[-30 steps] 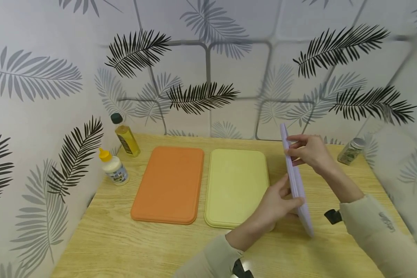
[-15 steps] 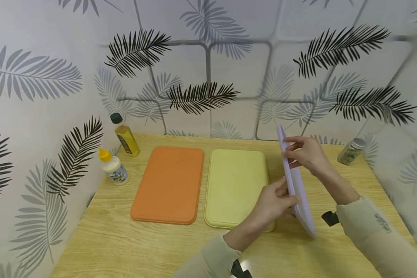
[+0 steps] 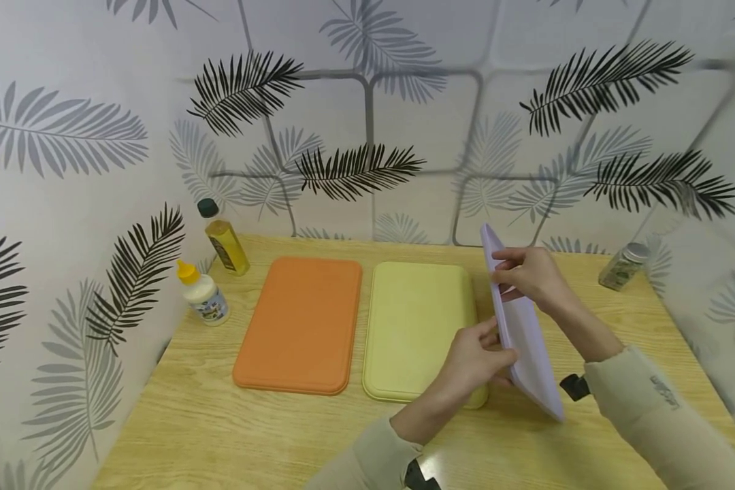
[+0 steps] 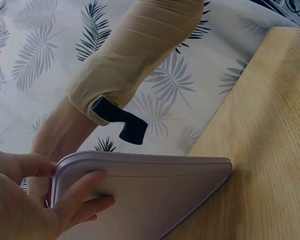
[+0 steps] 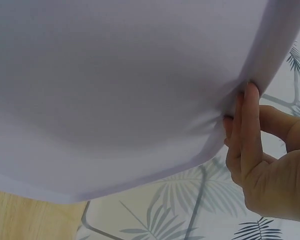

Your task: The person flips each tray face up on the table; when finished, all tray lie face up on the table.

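A light purple rectangular tray (image 3: 529,340) stands tilted on edge over the right part of the table, held by both hands. My left hand (image 3: 471,364) grips its near left edge, thumb on one side and fingers on the other, as the left wrist view also shows. Near the tray's far end, my right hand (image 3: 533,275) pinches the rim. From the right wrist view, the tray's hollow face (image 5: 115,90) with its raised rim fills most of the picture. Directly left of it lies a yellow tray (image 3: 416,327), partly covered by my left hand and forearm.
An orange tray (image 3: 300,327) lies flat left of the yellow one. At the table's left edge stand a white bottle with a yellow cap (image 3: 207,299) and an oil bottle (image 3: 226,245). A small seasoning jar (image 3: 623,267) is at the back right, near the leaf-patterned wall.
The purple tray has tipped, its upper edge moving left, so more of its right-hand face shows. Both hands have shifted slightly left with it.
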`<state>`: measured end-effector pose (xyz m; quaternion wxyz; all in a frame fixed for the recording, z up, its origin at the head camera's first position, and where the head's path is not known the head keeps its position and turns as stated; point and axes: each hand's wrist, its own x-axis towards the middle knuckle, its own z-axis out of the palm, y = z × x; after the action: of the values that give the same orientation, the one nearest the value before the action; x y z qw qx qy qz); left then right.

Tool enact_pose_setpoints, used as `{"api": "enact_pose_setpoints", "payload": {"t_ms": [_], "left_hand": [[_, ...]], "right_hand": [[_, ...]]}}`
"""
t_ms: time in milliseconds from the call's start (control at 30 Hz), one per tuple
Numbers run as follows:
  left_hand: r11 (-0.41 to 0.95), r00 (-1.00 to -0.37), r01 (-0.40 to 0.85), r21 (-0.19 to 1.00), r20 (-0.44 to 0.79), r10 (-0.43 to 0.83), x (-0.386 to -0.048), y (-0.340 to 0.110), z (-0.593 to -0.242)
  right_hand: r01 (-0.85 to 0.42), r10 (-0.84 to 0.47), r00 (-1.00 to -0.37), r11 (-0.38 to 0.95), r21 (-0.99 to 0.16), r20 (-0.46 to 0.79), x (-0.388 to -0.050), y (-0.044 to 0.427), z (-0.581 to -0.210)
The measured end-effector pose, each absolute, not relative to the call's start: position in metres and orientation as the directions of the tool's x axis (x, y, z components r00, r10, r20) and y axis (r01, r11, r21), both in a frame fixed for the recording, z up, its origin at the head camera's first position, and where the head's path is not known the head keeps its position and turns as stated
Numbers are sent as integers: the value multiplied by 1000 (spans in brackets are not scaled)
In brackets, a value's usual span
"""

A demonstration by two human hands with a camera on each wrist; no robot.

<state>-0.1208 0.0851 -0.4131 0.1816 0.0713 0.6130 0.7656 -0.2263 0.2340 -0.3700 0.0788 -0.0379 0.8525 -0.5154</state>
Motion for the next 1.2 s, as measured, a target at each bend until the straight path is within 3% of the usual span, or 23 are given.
{"api": "enact_pose_setpoints", "payload": {"t_ms": [333, 567, 733, 900, 1000, 1200], "left_hand": [[-116, -930, -177, 977, -127, 344, -116, 82, -416], [-143, -943, -175, 974, -124, 309, -119, 80, -421], [-177, -951, -203, 963, -150, 271, -126, 80, -423], [-208, -952, -238, 949, -185, 246, -129, 74, -425], [-232, -950, -244, 942, -185, 250, -131, 70, -426], [-272, -949, -253, 928, -183, 257, -136, 68, -424]], "right_hand": [[-3, -161, -983, 472, -882, -83, -224, 230, -383], [6, -161, -983, 463, -887, -91, -224, 235, -393], [14, -114, -988, 606, -795, -104, -226, 273, -418], [53, -112, -969, 775, -630, -219, -219, 321, -447], [109, -97, -952, 780, -616, -291, -212, 341, -460], [234, -50, -932, 672, -702, -359, -208, 360, -473]]}}
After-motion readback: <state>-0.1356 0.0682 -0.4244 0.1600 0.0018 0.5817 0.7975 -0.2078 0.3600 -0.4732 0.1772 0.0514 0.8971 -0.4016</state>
